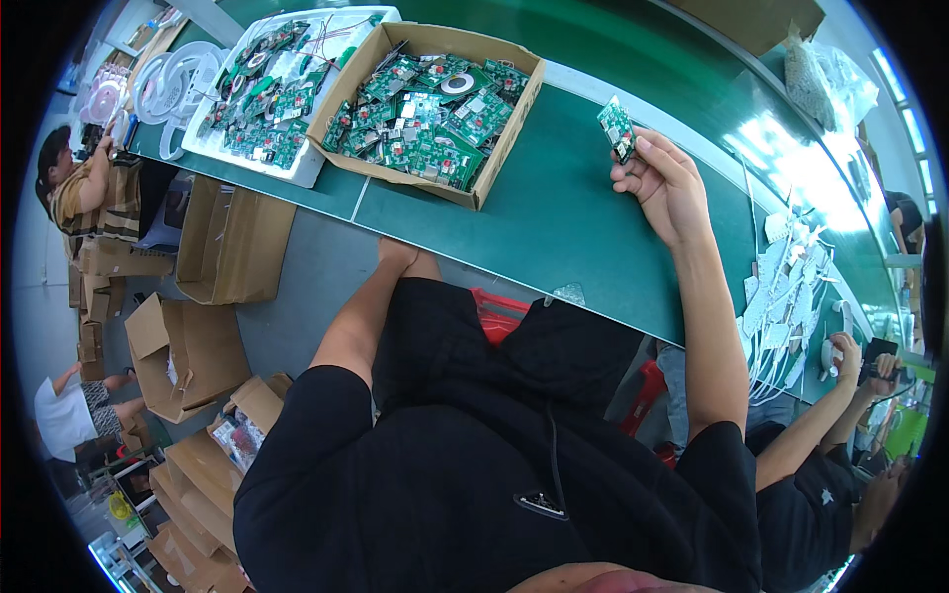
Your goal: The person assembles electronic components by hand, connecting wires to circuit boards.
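A small green circuit board (615, 126) is pinched by its edge between the thumb and fingers of my right hand (664, 183), raised above the green table. My left hand (398, 253) is down by my lap at the table's front edge; its fingers are hidden, so I cannot see what they do. To the left of the held board stands an open cardboard box (481, 188) heaped with similar green boards (415, 114). Beside that box, a white foam tray (308, 168) carries more green boards, some with wires and round parts.
White cabled parts (786, 296) lie in a pile on the table's right side, near another person's hands (843, 358). White plastic reels (178, 84) lie at the far left. Open cardboard boxes (188, 356) crowd the floor at left, where other people sit.
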### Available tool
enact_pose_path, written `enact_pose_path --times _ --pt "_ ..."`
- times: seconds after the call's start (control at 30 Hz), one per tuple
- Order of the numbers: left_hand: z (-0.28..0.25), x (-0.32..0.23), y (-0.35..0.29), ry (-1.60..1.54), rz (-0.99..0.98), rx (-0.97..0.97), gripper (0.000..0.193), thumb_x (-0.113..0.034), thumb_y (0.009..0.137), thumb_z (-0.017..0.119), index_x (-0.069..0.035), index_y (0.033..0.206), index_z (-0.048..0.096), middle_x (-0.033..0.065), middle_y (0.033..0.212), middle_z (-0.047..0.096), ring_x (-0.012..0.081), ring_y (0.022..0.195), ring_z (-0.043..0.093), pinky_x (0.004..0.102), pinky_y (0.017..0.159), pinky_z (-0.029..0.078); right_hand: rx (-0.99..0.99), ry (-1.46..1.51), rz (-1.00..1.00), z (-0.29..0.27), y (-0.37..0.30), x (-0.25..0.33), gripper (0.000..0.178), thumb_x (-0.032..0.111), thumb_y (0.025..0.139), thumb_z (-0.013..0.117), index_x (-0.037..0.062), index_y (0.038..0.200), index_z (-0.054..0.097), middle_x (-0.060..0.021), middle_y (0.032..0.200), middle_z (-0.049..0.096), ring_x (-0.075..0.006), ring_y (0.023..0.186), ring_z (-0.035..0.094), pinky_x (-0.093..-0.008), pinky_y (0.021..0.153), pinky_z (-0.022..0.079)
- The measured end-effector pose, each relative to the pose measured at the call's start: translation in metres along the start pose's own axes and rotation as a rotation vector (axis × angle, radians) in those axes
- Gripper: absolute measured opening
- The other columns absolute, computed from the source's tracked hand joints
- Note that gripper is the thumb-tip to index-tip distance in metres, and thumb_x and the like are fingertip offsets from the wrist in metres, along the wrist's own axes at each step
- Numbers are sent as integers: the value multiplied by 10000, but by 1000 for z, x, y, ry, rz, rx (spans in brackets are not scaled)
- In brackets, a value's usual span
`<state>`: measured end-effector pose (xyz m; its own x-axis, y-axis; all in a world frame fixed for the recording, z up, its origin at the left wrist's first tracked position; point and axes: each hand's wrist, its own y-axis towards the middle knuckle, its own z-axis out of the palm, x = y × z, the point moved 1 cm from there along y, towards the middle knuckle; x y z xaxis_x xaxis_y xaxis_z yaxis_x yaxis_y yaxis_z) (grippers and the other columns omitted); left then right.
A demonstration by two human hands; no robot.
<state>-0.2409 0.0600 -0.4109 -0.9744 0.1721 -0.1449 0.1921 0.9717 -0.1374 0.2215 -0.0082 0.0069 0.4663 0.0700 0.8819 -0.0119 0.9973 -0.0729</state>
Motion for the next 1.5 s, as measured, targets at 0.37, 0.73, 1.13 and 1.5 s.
enact_pose_path --times 0.37,0.73,1.13,1.5 --pt "18 12 3 -2 32 -26 517 -478 989 525 -137 1340 694 157 1378 692 367 1282 641 502 1062 510 19 -21 22 4 -1 -1 343 100 1113 482 -126 1344 597 -169 1036 712 -213 865 737 -323 766 632" --pt "-10 -17 -3 -138 -14 -57 522 -465 995 530 -116 1349 688 180 1396 676 384 1284 633 516 1064 506 -9 -88 -5 -5 0 -6 327 83 1107 511 -122 1347 597 -164 1043 715 -194 850 730 -309 756 630" --pt "-31 -22 -6 -118 8 -60 510 -454 1004 515 -105 1328 699 186 1383 682 384 1300 622 511 1094 485 -33 -201 -19 -4 0 -8 310 99 1088 560 -115 1304 620 -149 961 705 -193 799 728 -305 694 629" --pt "-54 -30 -11 -113 -71 38 483 -401 1029 469 -111 1348 689 155 1422 667 340 1329 613 501 1115 475 -54 -318 -53 9 -2 -7 249 58 1053 604 -82 1244 684 -132 968 714 -160 798 719 -266 693 609"
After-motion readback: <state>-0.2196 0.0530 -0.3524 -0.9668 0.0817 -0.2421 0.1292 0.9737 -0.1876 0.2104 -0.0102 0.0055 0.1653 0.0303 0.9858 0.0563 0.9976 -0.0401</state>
